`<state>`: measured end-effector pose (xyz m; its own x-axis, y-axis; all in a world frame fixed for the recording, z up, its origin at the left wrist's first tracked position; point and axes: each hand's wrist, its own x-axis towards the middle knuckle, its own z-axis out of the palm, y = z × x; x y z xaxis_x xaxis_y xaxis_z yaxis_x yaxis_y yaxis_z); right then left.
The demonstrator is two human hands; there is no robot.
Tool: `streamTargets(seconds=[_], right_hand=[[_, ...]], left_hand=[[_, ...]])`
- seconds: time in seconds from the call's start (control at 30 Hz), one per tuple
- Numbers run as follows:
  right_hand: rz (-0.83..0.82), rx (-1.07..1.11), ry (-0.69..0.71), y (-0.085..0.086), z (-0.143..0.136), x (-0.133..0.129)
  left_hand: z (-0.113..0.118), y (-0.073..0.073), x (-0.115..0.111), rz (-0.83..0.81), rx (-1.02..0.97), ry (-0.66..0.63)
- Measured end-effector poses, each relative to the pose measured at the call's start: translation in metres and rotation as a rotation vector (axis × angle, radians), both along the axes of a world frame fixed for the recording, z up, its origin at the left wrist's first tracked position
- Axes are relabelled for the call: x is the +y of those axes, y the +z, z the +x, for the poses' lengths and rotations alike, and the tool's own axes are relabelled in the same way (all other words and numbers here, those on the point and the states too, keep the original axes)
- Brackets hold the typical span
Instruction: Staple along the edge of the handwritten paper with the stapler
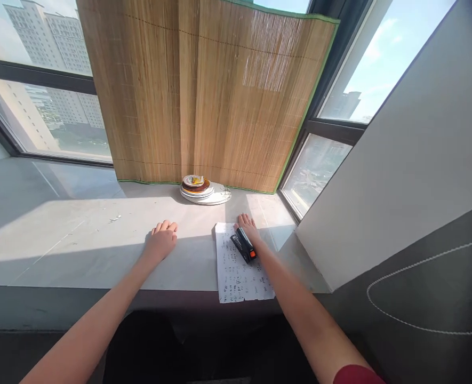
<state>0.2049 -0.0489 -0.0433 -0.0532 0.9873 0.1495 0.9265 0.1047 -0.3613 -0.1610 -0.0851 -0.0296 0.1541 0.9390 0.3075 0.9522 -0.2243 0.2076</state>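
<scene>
My left hand (162, 238) rests on the pale window sill (188, 269) with its fingers curled in, and nothing shows in it. To the right, my right hand (249, 226) lies flat with fingers stretched out, at the upper right edge of a sheet of paper (228, 274) covered in handwriting. A black stapler (242, 244) with an orange end sits on the paper, right beside my right hand and wrist. The paper's lower edge hangs past the front of the sill.
A stack of plates (198, 192) with a small yellow item on top stands at the back of the sill. Behind it hangs a bamboo blind (207, 101). Small white scraps (116, 218) lie at left. A beaded cord (374, 288) hangs along the right wall.
</scene>
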Motion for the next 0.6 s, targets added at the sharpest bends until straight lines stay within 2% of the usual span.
streamTargets(seconds=[0.1, 0.2, 0.3, 0.37, 0.43, 0.6], right_hand=[[-0.053, 0.004, 0.112, 0.005, -0.080, 0.012], [-0.092, 0.017, 0.220, 0.010, -0.154, 0.022], [-0.083, 0.034, 0.285, 0.010, -0.193, 0.030], [-0.074, 0.051, 0.299, 0.009, -0.198, 0.030], [-0.066, 0.066, 0.286, 0.007, -0.190, 0.028], [-0.040, 0.101, 0.205, 0.003, -0.137, 0.018]], left_hand=[[-0.009, -0.004, 0.007, -0.018, -0.203, 0.011], [-0.026, -0.009, 0.018, 0.012, -0.602, 0.117], [-0.038, -0.013, 0.027, 0.041, -0.876, 0.170], [-0.041, -0.014, 0.029, 0.026, -0.913, 0.154], [-0.041, -0.013, 0.029, 0.011, -0.892, 0.139], [-0.039, -0.012, 0.027, -0.013, -0.829, 0.126]])
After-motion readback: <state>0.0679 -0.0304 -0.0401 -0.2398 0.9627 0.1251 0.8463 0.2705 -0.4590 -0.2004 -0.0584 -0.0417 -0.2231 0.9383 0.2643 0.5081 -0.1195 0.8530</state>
